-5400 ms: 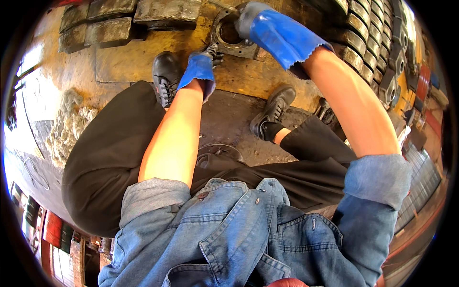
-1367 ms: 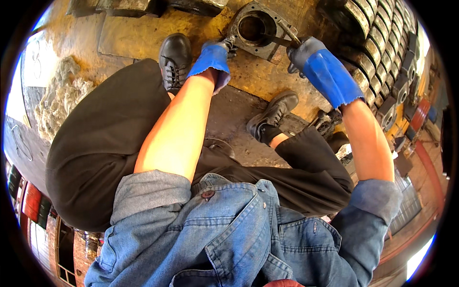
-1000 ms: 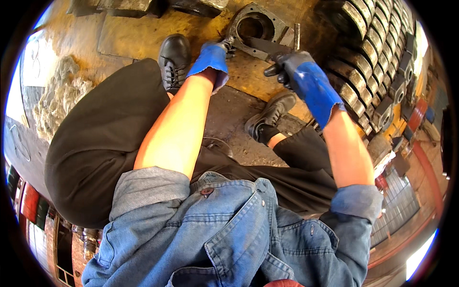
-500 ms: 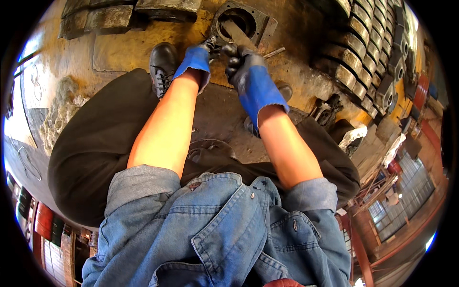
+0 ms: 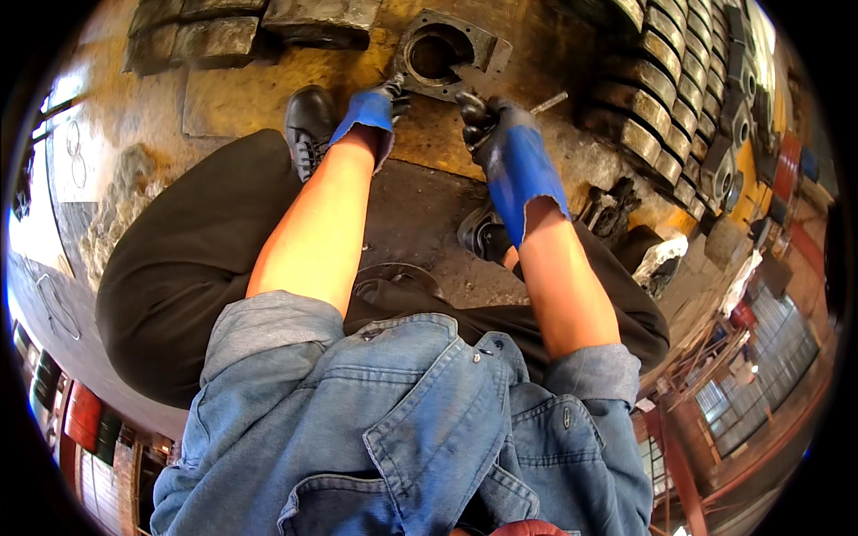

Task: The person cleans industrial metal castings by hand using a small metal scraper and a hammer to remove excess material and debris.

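Observation:
A square cast-metal housing [image 5: 413, 40] with a round bore and bolt holes lies on the stained yellow surface in front of me. My left hand [image 5: 393, 96], in a blue glove with blackened fingers, is closed on its near left corner. My right hand [image 5: 490, 121], gloved the same way, is closed around a flat, file-like metal tool [image 5: 474, 79]. The tool's blade is smeared by motion and reaches toward the near right edge of the bore. A thin metal rod [image 5: 550, 103] juts out beside the right glove; its other end is hidden.
Stacked curved metal rings [image 5: 657, 98] stand in rows at the right. Heavy metal blocks [image 5: 214, 40] lie at the far left. My black boots [image 5: 311, 125] flank the work. A heap of pale fibre [image 5: 125, 192] lies left, and a white rag [image 5: 661, 259] lies right.
My right hand has moved right and toward me, drawing the flat tool back out of the bore. The rod beside it shifted along. My left hand stays at the housing's corner.

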`<state>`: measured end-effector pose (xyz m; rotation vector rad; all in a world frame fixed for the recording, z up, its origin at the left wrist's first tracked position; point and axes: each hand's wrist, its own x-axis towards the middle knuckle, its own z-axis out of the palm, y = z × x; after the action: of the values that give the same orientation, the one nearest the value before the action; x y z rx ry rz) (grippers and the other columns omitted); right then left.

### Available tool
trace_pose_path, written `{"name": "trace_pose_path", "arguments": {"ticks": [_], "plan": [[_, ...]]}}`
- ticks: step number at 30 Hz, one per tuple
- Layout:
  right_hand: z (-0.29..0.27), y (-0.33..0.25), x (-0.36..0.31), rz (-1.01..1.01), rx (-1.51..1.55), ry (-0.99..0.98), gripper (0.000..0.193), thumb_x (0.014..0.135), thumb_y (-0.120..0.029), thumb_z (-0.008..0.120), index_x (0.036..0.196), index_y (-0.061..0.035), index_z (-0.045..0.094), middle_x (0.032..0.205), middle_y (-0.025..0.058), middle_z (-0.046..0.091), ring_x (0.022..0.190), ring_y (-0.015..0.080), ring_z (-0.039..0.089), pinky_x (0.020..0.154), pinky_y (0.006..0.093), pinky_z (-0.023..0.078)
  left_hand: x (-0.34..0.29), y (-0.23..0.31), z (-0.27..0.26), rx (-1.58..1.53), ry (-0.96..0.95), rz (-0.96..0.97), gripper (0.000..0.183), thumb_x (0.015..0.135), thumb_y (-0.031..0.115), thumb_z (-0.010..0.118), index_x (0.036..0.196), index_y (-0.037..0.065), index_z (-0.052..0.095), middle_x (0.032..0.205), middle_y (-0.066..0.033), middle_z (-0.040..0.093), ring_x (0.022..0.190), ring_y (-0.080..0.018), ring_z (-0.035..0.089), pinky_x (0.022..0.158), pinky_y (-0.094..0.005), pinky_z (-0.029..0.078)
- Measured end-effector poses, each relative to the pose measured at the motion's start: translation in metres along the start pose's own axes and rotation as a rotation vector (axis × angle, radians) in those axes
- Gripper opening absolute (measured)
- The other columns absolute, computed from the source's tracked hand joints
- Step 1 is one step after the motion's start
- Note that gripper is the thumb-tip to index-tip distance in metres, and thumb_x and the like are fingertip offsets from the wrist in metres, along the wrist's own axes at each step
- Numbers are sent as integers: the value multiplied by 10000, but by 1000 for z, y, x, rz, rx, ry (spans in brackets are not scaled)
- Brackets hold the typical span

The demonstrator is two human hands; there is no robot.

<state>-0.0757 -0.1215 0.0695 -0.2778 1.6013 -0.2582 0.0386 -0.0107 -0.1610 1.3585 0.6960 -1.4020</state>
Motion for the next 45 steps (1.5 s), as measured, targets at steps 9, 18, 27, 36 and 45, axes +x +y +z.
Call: {"name": "trace_pose_path", "arguments": {"ticks": [9,18,27,36,45], "plan": [[62,-48,-74,-860,-1930,-34,194,854,4,554,1022,13,651,1013,237,655,976,239,661,810,355,497,-52,10,8,-53,-27,51,315,877,400,661,1026,122,663,918,-24,697,742,-165,639,721,-322,468],[114,-61,-11,-1171,-2532,-152,233,860,-37,551,1072,-14,646,1068,200,650,975,344,634,850,367,504,-43,6,8,-119,-104,92,269,890,329,657,1004,85,658,877,-53,680,720,-175,628,648,-293,484],[57,-62,-13,-528,-1705,-51,236,861,-43,540,1070,-4,641,1023,165,677,825,257,672,730,330,544,-27,2,7,-51,-9,75,266,875,317,674,1005,86,658,839,-43,687,666,-179,635,598,-302,480],[57,-62,4,-950,-1812,-156,174,832,-62,604,965,-82,714,921,203,666,844,321,670,742,347,529,-12,2,13,-27,-2,21,285,857,343,685,1007,102,662,818,-35,697,646,-171,641,553,-321,441],[115,-48,14,-1109,-3035,-154,299,893,-164,511,1153,-129,654,1094,119,665,1030,292,634,857,337,521,9,-18,-4,-156,-100,127,245,906,323,630,1017,107,664,882,-73,693,706,-191,649,655,-393,494]]}}
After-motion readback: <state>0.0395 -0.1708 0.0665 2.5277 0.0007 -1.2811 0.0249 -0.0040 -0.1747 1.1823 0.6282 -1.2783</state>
